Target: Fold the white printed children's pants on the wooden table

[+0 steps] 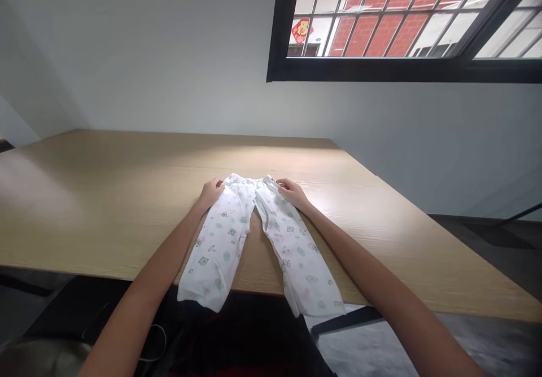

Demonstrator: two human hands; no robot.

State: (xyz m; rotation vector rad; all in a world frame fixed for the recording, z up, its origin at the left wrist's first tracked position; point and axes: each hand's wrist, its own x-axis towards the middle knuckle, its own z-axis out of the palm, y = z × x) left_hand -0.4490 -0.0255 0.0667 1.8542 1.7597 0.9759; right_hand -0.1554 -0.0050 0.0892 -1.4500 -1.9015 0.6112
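A small pair of white pants [224, 236] with green, pink and dark printed figures lies spread out on the wooden table [127, 196]. Its gathered waistband points away from me, and both leg ends hang slightly over the near edge. My left hand [212, 192] is closed on the left side of the pants just below the waistband, its fingers curled in at the edge. On the opposite side, my right hand [292, 191] grips the fabric near the waistband's right corner. Some fingertips of both hands are hidden by the cloth and by the hands themselves.
A pale wall [169, 55] stands behind the table, with a dark-framed barred window [381, 69] at upper right. Below the near edge are a dark table leg [347, 321] and a white cable [163, 343].
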